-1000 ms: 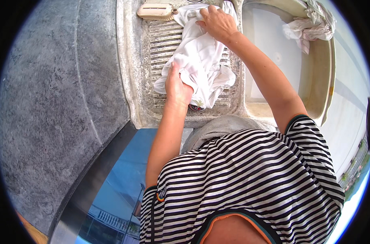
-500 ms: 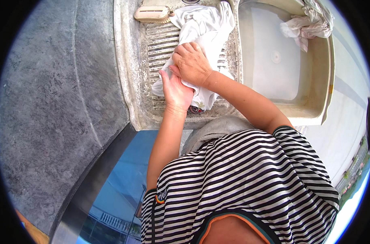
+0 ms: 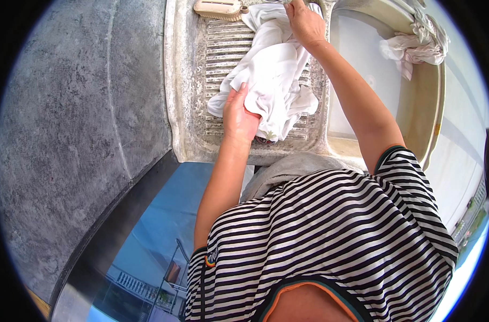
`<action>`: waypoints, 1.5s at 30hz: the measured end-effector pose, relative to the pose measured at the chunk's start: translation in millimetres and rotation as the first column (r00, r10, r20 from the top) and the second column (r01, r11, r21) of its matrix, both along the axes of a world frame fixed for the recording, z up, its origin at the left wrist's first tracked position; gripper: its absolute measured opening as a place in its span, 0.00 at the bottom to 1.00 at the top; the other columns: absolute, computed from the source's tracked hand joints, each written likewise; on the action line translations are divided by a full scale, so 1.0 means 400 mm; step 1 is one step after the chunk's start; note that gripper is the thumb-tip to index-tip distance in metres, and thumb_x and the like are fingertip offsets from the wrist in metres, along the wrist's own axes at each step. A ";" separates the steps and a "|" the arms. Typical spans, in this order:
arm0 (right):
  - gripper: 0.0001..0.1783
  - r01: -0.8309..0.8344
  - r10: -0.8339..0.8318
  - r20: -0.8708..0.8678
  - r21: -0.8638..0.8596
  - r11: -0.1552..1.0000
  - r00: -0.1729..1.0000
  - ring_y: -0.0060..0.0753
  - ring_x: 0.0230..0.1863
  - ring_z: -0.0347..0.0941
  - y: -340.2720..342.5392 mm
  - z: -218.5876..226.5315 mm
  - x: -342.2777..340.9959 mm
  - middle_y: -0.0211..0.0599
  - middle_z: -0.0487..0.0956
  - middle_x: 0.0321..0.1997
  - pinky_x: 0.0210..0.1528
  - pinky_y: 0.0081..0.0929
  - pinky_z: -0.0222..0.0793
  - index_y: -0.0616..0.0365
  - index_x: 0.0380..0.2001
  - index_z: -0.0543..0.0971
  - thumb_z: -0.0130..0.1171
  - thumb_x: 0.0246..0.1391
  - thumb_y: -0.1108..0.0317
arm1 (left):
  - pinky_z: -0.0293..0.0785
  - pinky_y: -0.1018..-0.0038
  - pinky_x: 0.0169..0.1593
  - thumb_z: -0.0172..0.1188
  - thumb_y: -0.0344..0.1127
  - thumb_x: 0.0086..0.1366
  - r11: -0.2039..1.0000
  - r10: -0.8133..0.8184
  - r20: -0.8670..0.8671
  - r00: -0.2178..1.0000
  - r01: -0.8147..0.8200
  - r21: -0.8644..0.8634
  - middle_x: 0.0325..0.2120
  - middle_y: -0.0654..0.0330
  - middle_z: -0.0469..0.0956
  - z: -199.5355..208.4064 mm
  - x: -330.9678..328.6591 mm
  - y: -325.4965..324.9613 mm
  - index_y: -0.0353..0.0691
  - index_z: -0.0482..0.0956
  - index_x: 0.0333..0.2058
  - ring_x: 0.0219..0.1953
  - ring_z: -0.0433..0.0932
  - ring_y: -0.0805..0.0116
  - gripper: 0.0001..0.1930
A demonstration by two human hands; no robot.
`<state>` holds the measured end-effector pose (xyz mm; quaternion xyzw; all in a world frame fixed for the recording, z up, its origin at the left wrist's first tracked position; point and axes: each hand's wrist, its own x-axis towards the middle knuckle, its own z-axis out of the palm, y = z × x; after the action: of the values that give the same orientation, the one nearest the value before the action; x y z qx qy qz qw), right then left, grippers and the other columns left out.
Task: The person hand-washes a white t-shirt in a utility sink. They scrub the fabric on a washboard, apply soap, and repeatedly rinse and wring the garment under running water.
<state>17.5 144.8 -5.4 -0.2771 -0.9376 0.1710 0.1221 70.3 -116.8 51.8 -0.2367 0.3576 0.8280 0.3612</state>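
A wet white garment (image 3: 274,70) lies bunched along the ribbed washboard (image 3: 223,51) of the stone laundry sink. Its near end shows a small dark, coloured print. My left hand (image 3: 240,115) grips the garment's near left edge, thumb on top, with the other fingers partly hidden under the cloth. At the far end, my right hand (image 3: 307,22) is closed, fingers bent, above the top of the garment by the sink's far side. What it holds, if anything, is cut off by the picture's upper edge.
A beige scrubbing brush (image 3: 220,9) rests at the washboard's far left. To the right is a basin (image 3: 365,80) of cloudy water, with crumpled pale cloth (image 3: 416,45) hanging over its far right corner. A dark grey stone counter (image 3: 56,107) adjoins on the left.
My right hand has left my left hand and the garment's middle, reaching to the far end. The garment now lies more spread out. My left hand stays near the near end.
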 end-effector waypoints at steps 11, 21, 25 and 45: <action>0.16 -0.591 0.617 -0.240 0.177 0.787 0.750 0.40 0.36 0.77 -0.172 0.206 0.021 0.34 0.80 0.28 0.45 0.39 0.69 0.54 0.30 0.81 0.56 0.61 0.54 | 0.73 0.74 0.49 0.58 0.35 0.69 0.952 -0.030 -0.351 0.936 -0.081 -0.296 0.40 0.60 0.80 0.066 -0.048 0.002 0.34 0.77 0.45 0.42 0.77 0.73 0.12; 0.19 -0.479 0.067 -0.475 -0.877 0.052 0.877 0.18 0.22 0.66 -0.265 0.190 0.099 0.19 0.72 0.20 0.30 0.25 0.68 0.55 0.19 0.72 0.67 0.55 0.59 | 0.66 0.58 0.62 0.42 0.58 0.73 0.994 0.034 -0.007 0.999 -0.035 -0.104 0.53 0.51 0.75 0.031 -0.101 -0.026 0.32 0.71 0.54 0.58 0.71 0.58 0.31; 0.20 -0.734 0.589 -0.465 -0.238 0.636 0.661 0.42 0.23 0.76 -0.496 0.306 0.165 0.38 0.74 0.16 0.29 0.41 0.72 0.55 0.18 0.74 0.56 0.59 0.55 | 0.72 0.71 0.48 0.39 0.57 0.75 0.599 -0.145 -0.204 0.968 0.250 0.760 0.33 0.61 0.72 -0.110 -0.135 -0.122 0.43 0.70 0.35 0.35 0.73 0.68 0.23; 0.19 -0.462 0.306 -0.412 -0.361 0.810 0.858 0.48 0.24 0.76 -0.491 0.258 0.068 0.42 0.77 0.21 0.31 0.42 0.72 0.53 0.17 0.74 0.57 0.56 0.54 | 0.71 0.68 0.54 0.41 0.53 0.74 0.971 -0.021 -0.222 0.975 0.072 0.226 0.41 0.59 0.76 -0.033 -0.130 -0.082 0.39 0.72 0.43 0.45 0.76 0.64 0.22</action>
<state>44.8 -51.8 98.0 -0.0660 -0.8743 0.4481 0.1745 18.2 -149.4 38.7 -0.0921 0.3010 0.8763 0.3646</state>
